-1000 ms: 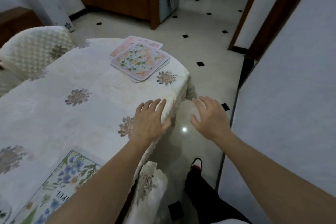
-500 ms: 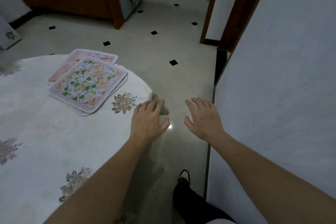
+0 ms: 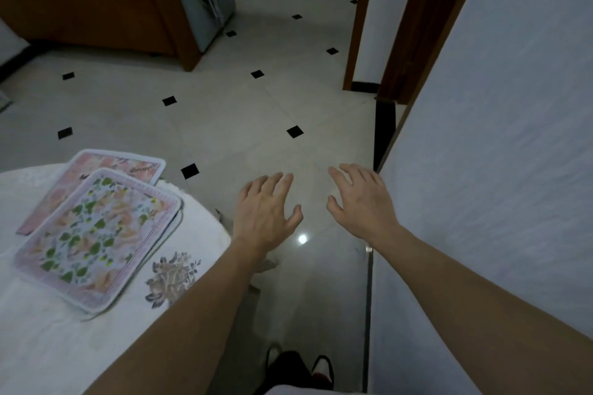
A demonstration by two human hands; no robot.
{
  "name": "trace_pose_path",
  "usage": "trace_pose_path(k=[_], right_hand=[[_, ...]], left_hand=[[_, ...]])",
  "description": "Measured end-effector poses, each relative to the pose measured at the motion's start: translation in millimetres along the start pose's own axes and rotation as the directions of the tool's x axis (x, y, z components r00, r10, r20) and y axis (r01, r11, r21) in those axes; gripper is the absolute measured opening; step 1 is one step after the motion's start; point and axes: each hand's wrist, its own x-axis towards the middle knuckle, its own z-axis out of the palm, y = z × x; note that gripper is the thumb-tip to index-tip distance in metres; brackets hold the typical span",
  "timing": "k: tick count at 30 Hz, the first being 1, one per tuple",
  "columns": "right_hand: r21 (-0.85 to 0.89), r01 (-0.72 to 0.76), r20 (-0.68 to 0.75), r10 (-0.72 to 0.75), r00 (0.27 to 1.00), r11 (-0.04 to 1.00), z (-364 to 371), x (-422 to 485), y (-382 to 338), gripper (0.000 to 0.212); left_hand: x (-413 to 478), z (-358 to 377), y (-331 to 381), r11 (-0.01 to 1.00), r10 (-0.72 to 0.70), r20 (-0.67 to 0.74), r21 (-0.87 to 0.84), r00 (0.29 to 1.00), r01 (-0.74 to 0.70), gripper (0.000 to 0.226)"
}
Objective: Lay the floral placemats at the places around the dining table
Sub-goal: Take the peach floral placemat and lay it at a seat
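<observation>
Left hand [image 3: 263, 212] gone off tablecloth [image 3: 64, 346], rounded floral placemats [image 3: 96, 231] — stacked

No text can be read. The pink placemat [image 3: 106, 165], at eleven o'clock from the green-leafed placemat [image 3: 96, 234] on the tabletop [image 3: 64, 346], bears a dark script line too blurred to make out.

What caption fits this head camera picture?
Open left hand and right hand hover beside floral placemats stacked on the table.
</observation>
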Motion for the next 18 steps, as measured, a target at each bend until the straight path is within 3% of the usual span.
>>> trace_pose_path(k=[9, 18], right_hand=[[0.019, -0.029, 0.010, 0.029, 1.000, 0.999, 24, 105, 40, 0.056], [-0.033, -0.013, 0.070, 0.016, 0.997, 0.999, 73, 273, 62, 0.053]], left_hand=[[119, 27, -20, 1.000, 0.018, 0.032, 0.011, 0.999, -0.018, 0.067], [268, 60, -93, 0.998, -0.055, 0.044, -0.034, 0.998, 0.057, 0.066]])
